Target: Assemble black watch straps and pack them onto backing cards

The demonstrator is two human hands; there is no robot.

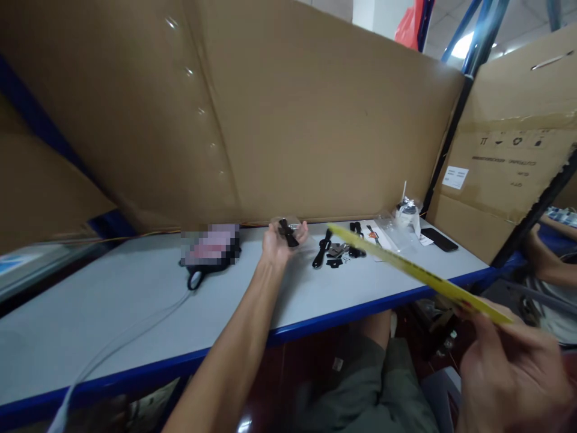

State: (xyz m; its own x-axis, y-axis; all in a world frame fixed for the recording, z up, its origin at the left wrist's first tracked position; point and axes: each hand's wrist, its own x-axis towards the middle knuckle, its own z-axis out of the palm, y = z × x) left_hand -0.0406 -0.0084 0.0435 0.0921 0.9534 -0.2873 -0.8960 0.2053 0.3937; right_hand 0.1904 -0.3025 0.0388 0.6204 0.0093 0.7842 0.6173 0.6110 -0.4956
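My left hand [277, 245] reaches over the table, its fingers round a clear plastic bag with a black part [289, 233] inside. In front of the table, at the lower right, my right hand [505, 367] grips one end of a thin yellow strip [415, 272], which slants up and left over the table. Beside my left hand lie a black handle-shaped part [321, 249], small dark metal pieces [335, 251] and more black parts [356, 228]. Motion blurs my right hand somewhat.
A pixelated device [211, 246] with a white cable stands left on the grey table [135, 307]. At the right are a printed sheet [377, 234], clear bags [399, 237], a white cup [408, 213] and a phone [439, 239]. Cardboard walls the back; another person's arm [552, 258] shows far right.
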